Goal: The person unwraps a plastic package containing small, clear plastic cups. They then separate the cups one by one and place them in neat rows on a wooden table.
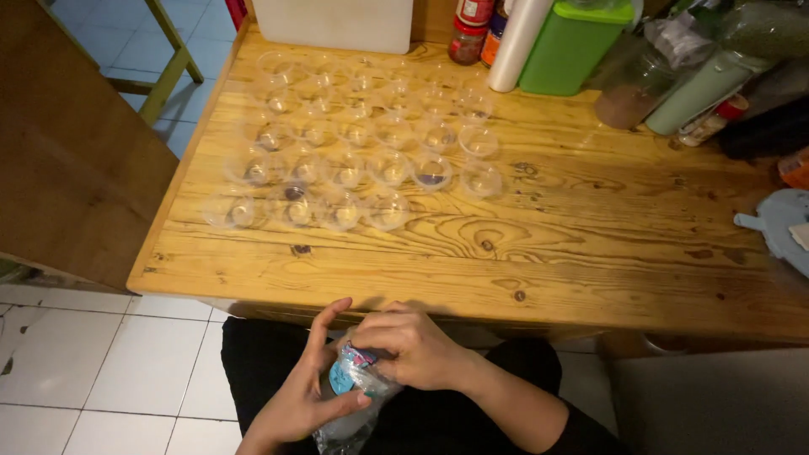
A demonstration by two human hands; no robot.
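Clear plastic bag, crinkly, light and slippery, sits in my lap near the tabletop; left hand cradles it, right hand pinches its neck, apparently knotted. Empty cups wait beyond.

Pine table, white tiled floor

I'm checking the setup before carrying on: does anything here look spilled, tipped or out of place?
Nothing stands out. The clear cups stand upright in rows on the wooden table, and both hands, left hand and right hand, hold a small plastic bag.
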